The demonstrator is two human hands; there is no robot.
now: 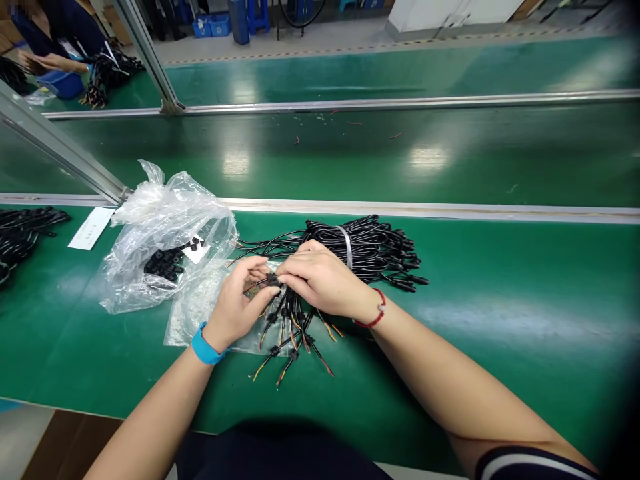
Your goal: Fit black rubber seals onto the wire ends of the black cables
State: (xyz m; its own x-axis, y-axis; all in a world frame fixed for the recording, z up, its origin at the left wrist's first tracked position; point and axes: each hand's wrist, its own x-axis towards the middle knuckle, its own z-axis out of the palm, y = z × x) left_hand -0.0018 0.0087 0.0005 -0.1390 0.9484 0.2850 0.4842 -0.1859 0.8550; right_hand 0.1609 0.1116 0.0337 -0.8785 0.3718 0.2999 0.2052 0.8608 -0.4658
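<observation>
Over the table's middle, my left hand [236, 303] pinches a small black plastic part [273, 279] between thumb and fingers. From the right, my right hand [327, 279] closes on the black cable at that same part, so the two hands nearly touch. Beneath them, several cable ends [294, 352] fan out toward me, with red, yellow and other thin wires bared and small black pieces fitted on them. The coiled bundle of black cables [373, 250], held by a pale tie, lies just behind my right hand. My fingers hide part of the joint between cable and part.
Left of my hands, an open clear plastic bag [173, 193] contains loose black parts [165, 264]. A flat clear bag [193, 317] lies partly under my left hand. A white paper slip [91, 228] and more cables [25, 233] are farther left. Beyond a metal post [150, 57], a co-worker sits.
</observation>
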